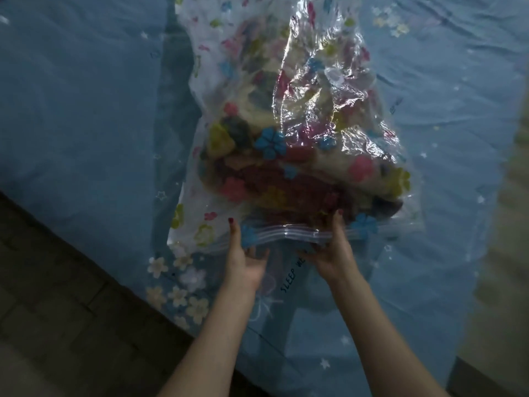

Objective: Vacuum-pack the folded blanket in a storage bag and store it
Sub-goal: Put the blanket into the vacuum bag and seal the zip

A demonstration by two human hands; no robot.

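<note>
A clear plastic storage bag (323, 81) printed with coloured flowers lies on the bed, and the folded multicoloured blanket (303, 179) shows through it. The bag's zip strip (289, 232) runs along the near edge. My left hand (246, 253) holds that edge from below, thumb up on the plastic at the strip's left end. My right hand (332, 250) grips the strip's right part, thumb on top and fingers curled under. The near edge is lifted slightly off the bed between the two hands.
The bed is covered by a blue sheet (86, 110) with white flowers and stars. Its edge runs diagonally at the lower left, with dark floor (57, 325) beyond. A pale strip of floor (503, 253) shows at the right.
</note>
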